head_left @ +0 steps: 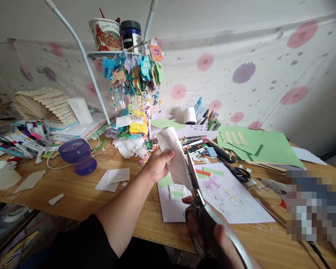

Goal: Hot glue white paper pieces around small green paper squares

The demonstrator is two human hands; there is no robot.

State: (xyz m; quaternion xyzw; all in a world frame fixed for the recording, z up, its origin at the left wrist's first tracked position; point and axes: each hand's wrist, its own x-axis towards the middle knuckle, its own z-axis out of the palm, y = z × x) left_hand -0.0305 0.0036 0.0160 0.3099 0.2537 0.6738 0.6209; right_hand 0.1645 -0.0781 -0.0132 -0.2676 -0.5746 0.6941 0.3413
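My left hand (156, 164) is closed on a white piece of paper (173, 155), held up above the wooden table (81, 194). My right hand (212, 235) grips the handles of large grey scissors (197, 190) close to the camera. The blades point up and lie against the right edge of the white paper. Below them a white sheet (232, 198) with faint purple marks lies on the table, with a small green-and-white scrap (176, 192) on it.
A purple cup (78, 155) stands at the left, with markers (25, 136) and a stick fan (43, 104) behind. A hanging paper mobile (137, 78) sits centre back. Green paper sheets (257, 147), black scissors (238, 172) and coloured pens (194, 144) lie at the right.
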